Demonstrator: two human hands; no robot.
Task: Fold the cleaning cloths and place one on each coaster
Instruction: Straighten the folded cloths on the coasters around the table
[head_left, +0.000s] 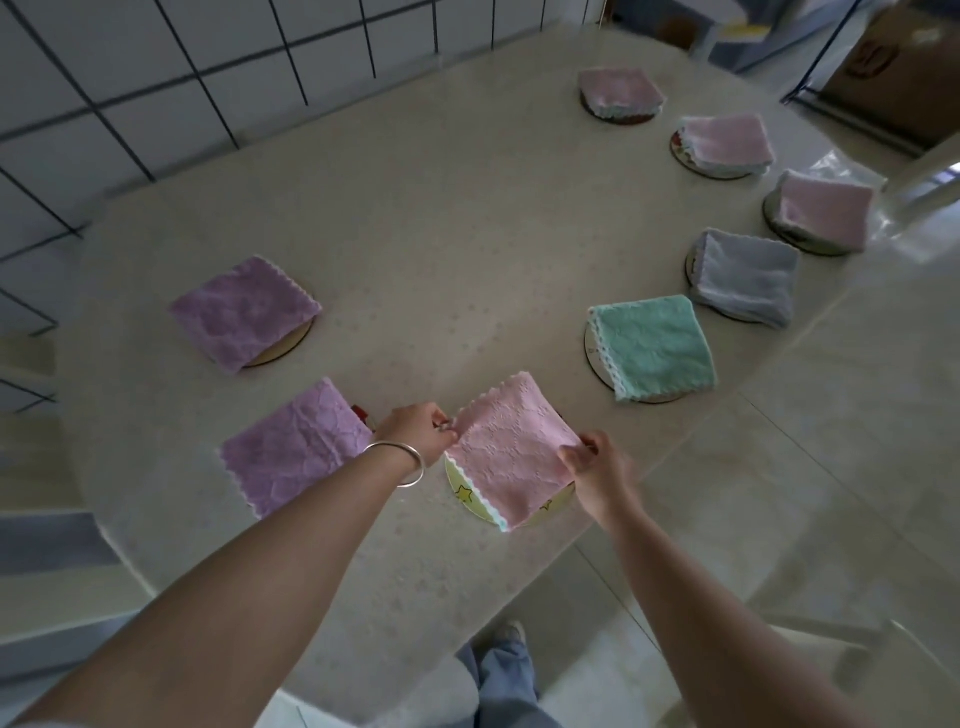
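A folded pink cloth lies over a yellow star-patterned coaster near the table's front edge. My left hand pinches its left corner. My right hand grips its right corner. Two folded purple cloths sit to the left, each covering a coaster. On the right, a green cloth, a grey cloth and several pink cloths rest folded on round coasters.
The beige oval table stands beside a white tiled wall with dark grid lines. A glossy tiled floor spreads to the right. A brown cardboard box and a dark metal frame stand at the far right. My jeans and shoe show below the table edge.
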